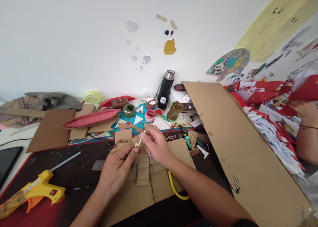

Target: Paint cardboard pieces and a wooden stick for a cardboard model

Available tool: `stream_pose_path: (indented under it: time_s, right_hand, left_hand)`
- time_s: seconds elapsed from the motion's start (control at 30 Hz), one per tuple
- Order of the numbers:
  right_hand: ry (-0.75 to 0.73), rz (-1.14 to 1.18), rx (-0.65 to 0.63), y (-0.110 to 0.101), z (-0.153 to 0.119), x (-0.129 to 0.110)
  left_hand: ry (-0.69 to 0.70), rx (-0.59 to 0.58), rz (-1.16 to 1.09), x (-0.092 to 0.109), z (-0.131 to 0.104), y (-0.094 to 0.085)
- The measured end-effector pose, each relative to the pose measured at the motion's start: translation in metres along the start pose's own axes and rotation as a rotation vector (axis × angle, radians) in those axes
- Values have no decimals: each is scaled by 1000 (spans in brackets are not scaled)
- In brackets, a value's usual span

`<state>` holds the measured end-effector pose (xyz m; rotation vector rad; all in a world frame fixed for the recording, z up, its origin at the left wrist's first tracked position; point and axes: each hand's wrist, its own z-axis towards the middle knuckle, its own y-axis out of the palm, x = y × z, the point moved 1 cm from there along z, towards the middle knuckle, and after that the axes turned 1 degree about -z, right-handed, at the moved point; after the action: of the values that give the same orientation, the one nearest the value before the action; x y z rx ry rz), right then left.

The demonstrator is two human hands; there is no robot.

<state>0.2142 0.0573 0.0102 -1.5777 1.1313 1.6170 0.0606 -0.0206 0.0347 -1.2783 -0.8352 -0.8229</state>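
Observation:
Both hands meet over pieces of brown cardboard point(159, 184) at the middle of the table. Between the thumb and fingers of my right hand point(155, 144) is a thin pale stick point(140, 141), slanting down to the left. Its lower end touches a small whitish piece point(136, 145) at the fingertips of my left hand point(120, 165). That left hand is closed in a pinch, and what exactly it grips is too small to tell. A narrow folded cardboard strip point(142, 174) lies just below the fingers.
A yellow glue gun point(47, 189) lies at the left, a pink boat-like form point(91, 118) behind. Paint jars point(150, 115) and a black flask point(166, 86) stand at the back. A large cardboard sheet point(243, 154) slants along the right; another person's hand point(304, 109) is beyond it.

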Motion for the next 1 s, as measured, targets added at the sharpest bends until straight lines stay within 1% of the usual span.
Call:
stream_pose_path:
  time_s: [0.07,0.13,0.23,0.3,0.37,0.43,0.57,0.67,0.73,0.8,0.9,1.0]
  right_hand:
    - [-27,7,23,0,0,4]
    - [-36,10,37,0,0,8]
    - [-40,13,54,0,0,11]
    - [-36,9,63,-2,-1,13]
    - [-28,1,69,-4,-1,14]
    - [-33,-17,69,-7,-3,16]
    - [-90,-101,74,-12,-7,17]
    - [-140,-201,82,-13,-10,13]
    - [-169,-246,78,-12,-11,9]
    - [-193,-260,71,-12,-11,7]
    - [-210,-244,64,-12,-9,7]
    - [-215,-222,63,-11,-7,8]
  left_hand:
    - [-40,22,-66,1,-1,4]
    - [-81,19,-129,0,-2,8]
    - [-134,-6,-202,-2,-3,12]
    - [-138,-39,-208,-4,-3,14]
    - [-110,-61,-155,-6,-2,13]
    - [-64,-54,-60,-6,-1,11]
    - [35,2,111,-5,1,5]
    - [92,67,162,-6,1,1]
    - [95,112,162,-8,1,1]
    - [50,123,120,-10,0,3]
    - [-66,106,-15,-12,0,10]
    - [-151,129,-138,-12,2,14]
